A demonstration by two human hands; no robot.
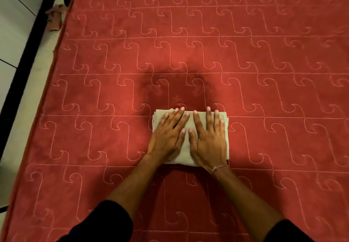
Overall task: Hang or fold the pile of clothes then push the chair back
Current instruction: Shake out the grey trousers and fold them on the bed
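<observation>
Fingers (210, 118) of both hands lie straight and spread, flat on a folded cloth, gripping nothing; they only press it down. Nearest the camera, two dark sleeves (105, 221) frame the forearms, which reach forward and converge on the cloth. A thin bracelet (219, 167) circles the right wrist.

The left hand (168, 138) covers the left half of the folded cloth (187, 145) and the right hand (208, 139) the right half, thumbs almost meeting over the middle. Both are equally near, since the cloth sits directly beneath the palms. It is a pale greenish rectangle, a little wider than it is deep, with its near edge under the wrists and its far edge just beyond the fingertips. Layered edges show at its far left corner, so it looks folded several times over and probably close to done; a final smoothing seems to be the step in hand.

The cloth rests on a red quilted mattress (264, 90), roughly central across its width. Open mattress lies on every side, with most room ahead and to the right. To the left, the mattress edge runs diagonally, with a dark bed frame (24, 68) and pale floor (13, 24) beyond. Neither the pile of clothes nor the chair is in view.
</observation>
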